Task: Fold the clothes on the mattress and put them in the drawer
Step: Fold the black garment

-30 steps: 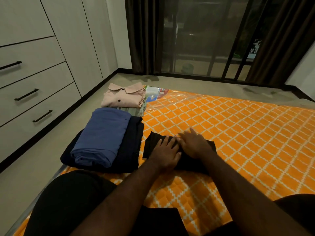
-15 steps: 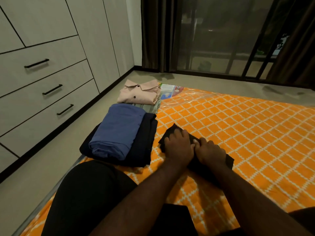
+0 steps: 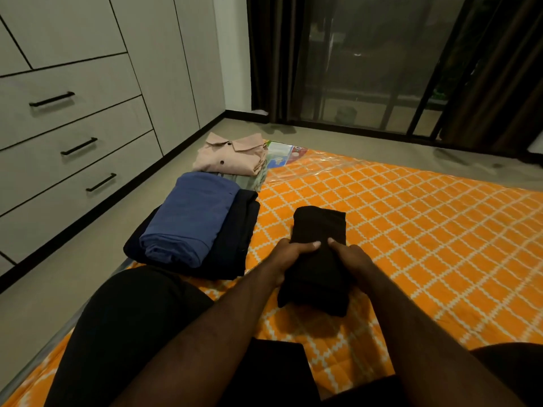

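So a second ago both hands were lying flat on the black garment [image 3: 318, 227], pressing it down on the mattress [image 3: 426, 230]. Half a second ago the fingers had started curling round it. Now it's a tight narrow bundle, and the near end is up off the mattress with a shadow under it. The left hand [image 3: 289, 257] grips the bundle's left side and the right hand [image 3: 351, 257] grips the right side. The fingers [image 3: 310, 245] are clamped on the cloth, with both thumbs on top almost meeting in the middle and the rest tucked underneath out of sight. The far half of the bundle sticks out past the thumbs, away from the person, and the near end hangs down between the wrists. The view has also swung a bit to the left, so more of the drawers [image 3: 73, 148] shows than before, all of them closed. The other stuff hasn't budged. The blue garment [image 3: 191, 221] sits folded on top of a navy garment [image 3: 239, 239] at the mattress's left edge, just beside the left hand. The pink shirt [image 3: 232, 157] is folded on another pale piece further back. Beyond the mattress are the floor [image 3: 352, 139], dark curtains [image 3: 270, 54] and a glass door [image 3: 367, 60].
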{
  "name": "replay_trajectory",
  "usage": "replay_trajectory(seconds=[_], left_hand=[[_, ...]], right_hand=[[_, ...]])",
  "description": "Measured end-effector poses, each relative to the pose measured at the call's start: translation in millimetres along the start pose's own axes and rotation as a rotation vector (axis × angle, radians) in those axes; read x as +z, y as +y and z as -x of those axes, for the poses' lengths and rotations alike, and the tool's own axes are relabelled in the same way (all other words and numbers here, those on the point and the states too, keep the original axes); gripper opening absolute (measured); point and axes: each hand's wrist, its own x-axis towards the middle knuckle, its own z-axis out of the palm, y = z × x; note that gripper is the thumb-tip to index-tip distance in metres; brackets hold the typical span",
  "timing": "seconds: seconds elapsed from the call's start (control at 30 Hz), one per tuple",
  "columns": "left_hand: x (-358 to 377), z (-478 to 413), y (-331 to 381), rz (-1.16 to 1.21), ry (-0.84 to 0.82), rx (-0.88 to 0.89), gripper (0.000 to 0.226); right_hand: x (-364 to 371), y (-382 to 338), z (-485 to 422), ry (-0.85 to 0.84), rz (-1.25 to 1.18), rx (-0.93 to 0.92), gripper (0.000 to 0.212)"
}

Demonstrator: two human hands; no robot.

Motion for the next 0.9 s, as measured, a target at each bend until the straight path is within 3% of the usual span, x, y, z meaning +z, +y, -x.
replay_trajectory(seconds=[0.13, 0.23, 0.4, 0.5, 0.67, 0.8, 0.9], left_hand=[[-7.2, 4.4, 7.0, 0.045, -0.105, -0.031, 0.083], [-12.5, 3.4, 7.9, 0.095, -0.113, -0.066, 0.093], [-14.0, 10.9, 22.2, 0.161, -0.078, 0.003, 0.078], [-20.1, 22.0, 45.3, 0.152, -0.125, 0.068, 0.082], [-52.7, 56.1, 102.7, -0.013, -0.112, 0.056, 0.055], [-103.4, 88.6, 148.1, -0.159, -0.004, 0.031, 0.023], [-155.4, 104.8, 173.9, -0.281, 0.130, 0.082, 0.054]], right_hand=[[11.3, 6.9, -5.4, -0.005, -0.186, -0.029, 0.097], [17.2, 0.1, 4.9, -0.047, -0.312, -0.119, 0.069], [19.4, -24.0, 43.3, -0.220, -0.651, -0.236, 0.060], [16.2, -43.4, 61.9, -0.304, -0.816, -0.220, 0.049], [39.3, -85.0, 80.1, -0.384, -0.946, -0.213, 0.050], [86.7, -131.8, 90.9, -0.472, -0.993, -0.246, 0.047], [134.0, -165.3, 91.6, -0.525, -0.992, -0.257, 0.049]])
